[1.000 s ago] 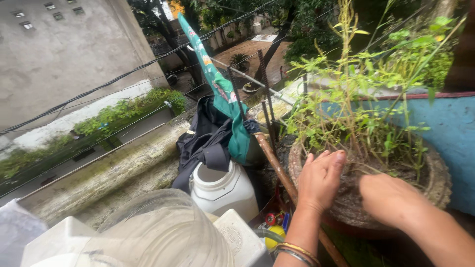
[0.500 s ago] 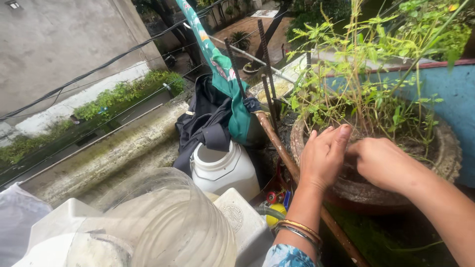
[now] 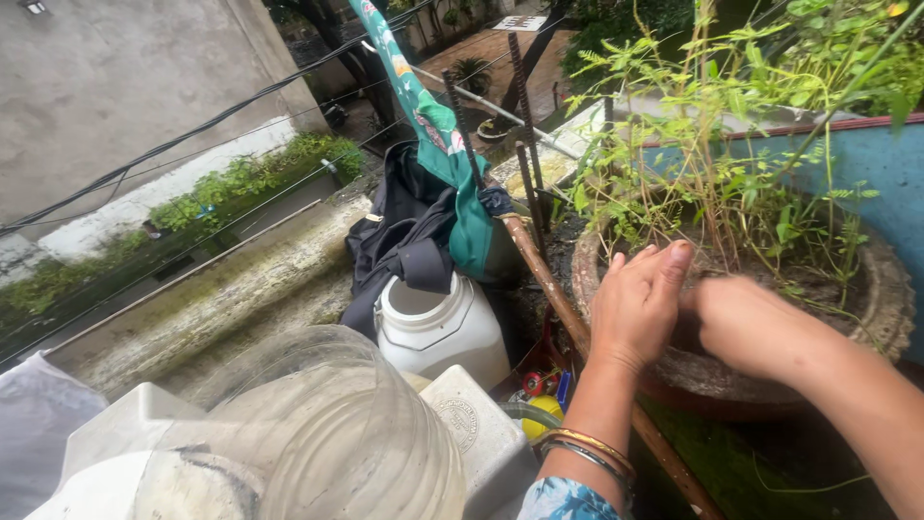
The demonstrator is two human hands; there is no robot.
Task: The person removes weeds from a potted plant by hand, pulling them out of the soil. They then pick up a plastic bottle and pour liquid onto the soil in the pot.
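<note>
A round weathered plant pot (image 3: pixel 881 308) holds soil and several thin green plants (image 3: pixel 712 183). My left hand (image 3: pixel 640 303), with bangles on the wrist, rests against the pot's near rim, fingers together and pointing up. My right hand (image 3: pixel 746 323) reaches over the soil at the plants' base, its fingers curled down and hidden from me; what they grip I cannot see. The two hands touch near the thumb.
A white plastic jar (image 3: pixel 438 332) stands left of the pot, with a clear bottle (image 3: pixel 327 433) and white containers nearer me. Dark and green cloths (image 3: pixel 423 231) hang over rusty rods (image 3: pixel 525 144). A brown pipe (image 3: pixel 553 299) slants past. A mossy ledge (image 3: pixel 212 308) drops off left.
My right hand has moved left across the soil until it meets my left hand. The left hand has stayed on the rim.
</note>
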